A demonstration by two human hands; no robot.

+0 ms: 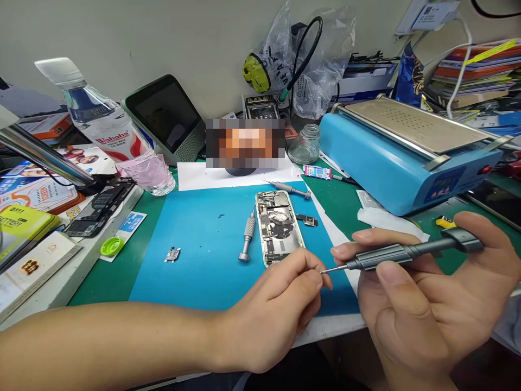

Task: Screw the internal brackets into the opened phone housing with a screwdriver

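Observation:
My right hand (423, 315) grips a grey precision screwdriver (386, 256) nearly level, its cap end against the index finger. The thin tip points left and meets the fingertips of my left hand (280, 304). Those fingers are pinched together at the tip; whatever is between them is hidden or too small to make out. Behind my left hand lies an opened phone (280, 225) with its insides showing, its near end partly covered by the hand. A second screwdriver (247, 236) lies left of the phone, and a third screwdriver (288, 189) lies beyond it.
On the blue mat (195, 217) are a small metal phone part (172, 254), a dark part (307, 220) and tiny dark bits. A blue heating plate machine (391, 157) stands at right. At left are a water bottle (118, 136), a green cap (112, 246) and a screen device (163, 119).

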